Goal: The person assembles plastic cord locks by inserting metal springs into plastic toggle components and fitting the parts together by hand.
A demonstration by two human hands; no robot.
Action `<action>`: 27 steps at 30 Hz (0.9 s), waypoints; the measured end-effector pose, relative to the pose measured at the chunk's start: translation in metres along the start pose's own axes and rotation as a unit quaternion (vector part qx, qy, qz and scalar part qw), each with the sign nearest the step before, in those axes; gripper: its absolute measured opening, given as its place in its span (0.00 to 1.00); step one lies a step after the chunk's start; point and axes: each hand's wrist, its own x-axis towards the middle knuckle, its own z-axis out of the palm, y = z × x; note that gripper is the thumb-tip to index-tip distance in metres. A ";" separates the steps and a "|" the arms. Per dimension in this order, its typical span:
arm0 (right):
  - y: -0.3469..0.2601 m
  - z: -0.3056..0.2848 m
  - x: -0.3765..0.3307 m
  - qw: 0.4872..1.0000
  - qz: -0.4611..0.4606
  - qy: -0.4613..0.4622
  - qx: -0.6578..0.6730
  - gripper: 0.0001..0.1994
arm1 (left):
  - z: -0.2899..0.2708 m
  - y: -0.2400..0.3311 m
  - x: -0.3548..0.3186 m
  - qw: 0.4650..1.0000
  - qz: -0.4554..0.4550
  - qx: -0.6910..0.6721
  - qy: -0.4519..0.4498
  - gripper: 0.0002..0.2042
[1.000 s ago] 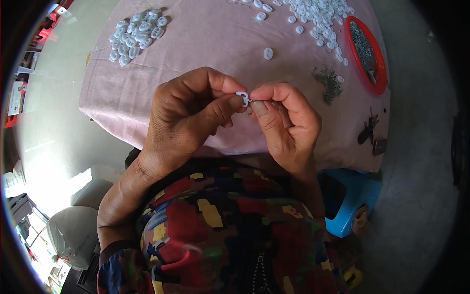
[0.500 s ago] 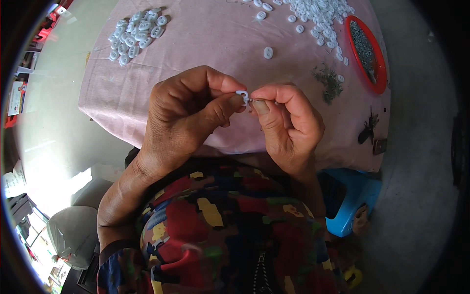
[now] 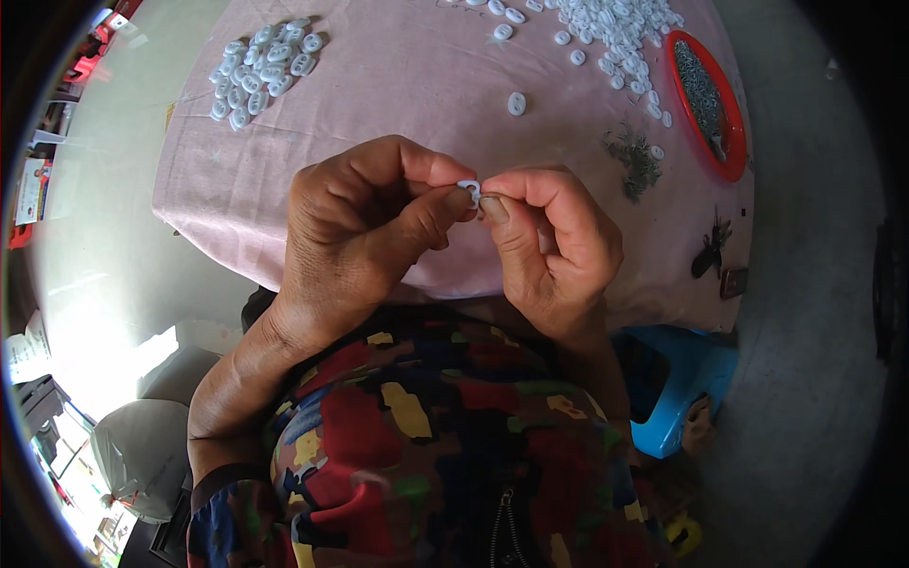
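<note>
Above the near edge of the pink-covered table, my left hand (image 3: 355, 237) pinches a small white oval plastic piece (image 3: 471, 189) between thumb and forefinger. It has openings through its face. My right hand (image 3: 559, 241) is closed in a pinch against the right side of that piece, its fingertips touching it. A tiny metal piece sits between the right thumb and forefinger, now mostly hidden by them. A single white oval piece (image 3: 516, 103) lies on the cloth beyond my hands.
White oval pieces lie in a group (image 3: 260, 71) at far left and a larger heap (image 3: 615, 28) at far right. A red basin (image 3: 732, 161) holds many small grey metal pieces; more are scattered (image 3: 636, 163) beside it. A blue stool (image 3: 696, 379) stands at right below the table.
The right fingertips have come closer to the white piece, and the metal bit that showed between them is now mostly covered. Both hands have shifted slightly.
</note>
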 end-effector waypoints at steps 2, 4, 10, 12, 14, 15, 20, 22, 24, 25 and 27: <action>-0.002 0.000 0.000 0.999 -0.004 -0.013 -0.033 0.03 | 0.003 -0.001 -0.001 1.000 0.020 0.018 0.017 0.05; -0.001 0.002 0.000 0.999 -0.013 -0.002 -0.051 0.03 | 0.005 -0.002 -0.001 0.999 0.025 0.012 0.018 0.04; -0.004 0.006 0.003 1.000 0.006 0.027 0.010 0.04 | 0.003 -0.004 0.004 0.999 0.033 -0.001 0.015 0.05; -0.005 0.004 0.004 1.000 -0.010 0.020 -0.003 0.05 | 0.001 -0.005 0.005 0.999 0.022 -0.025 0.006 0.05; -0.005 0.003 0.003 0.999 -0.025 0.014 -0.017 0.06 | 0.001 -0.005 0.005 0.999 0.014 -0.043 0.011 0.05; -0.005 0.003 0.002 1.000 -0.012 0.017 0.010 0.06 | 0.001 -0.006 0.005 0.999 0.014 -0.043 0.010 0.05; -0.007 -0.001 0.001 0.996 0.038 0.009 0.076 0.08 | 0.000 -0.007 0.005 0.998 -0.008 -0.062 -0.018 0.06; -0.007 -0.002 0.000 0.987 0.086 0.013 0.132 0.08 | 0.000 -0.008 0.006 0.997 -0.010 -0.071 -0.022 0.06; -0.008 -0.004 0.000 0.987 0.092 0.010 0.130 0.09 | 0.001 -0.008 0.005 0.996 -0.013 -0.080 -0.026 0.06; -0.009 -0.005 0.000 0.987 0.097 0.007 0.129 0.09 | 0.002 -0.007 0.005 0.997 -0.011 -0.072 -0.025 0.06; -0.008 -0.005 0.001 0.982 0.121 0.009 0.145 0.09 | 0.002 -0.007 0.005 0.997 -0.011 -0.066 -0.024 0.06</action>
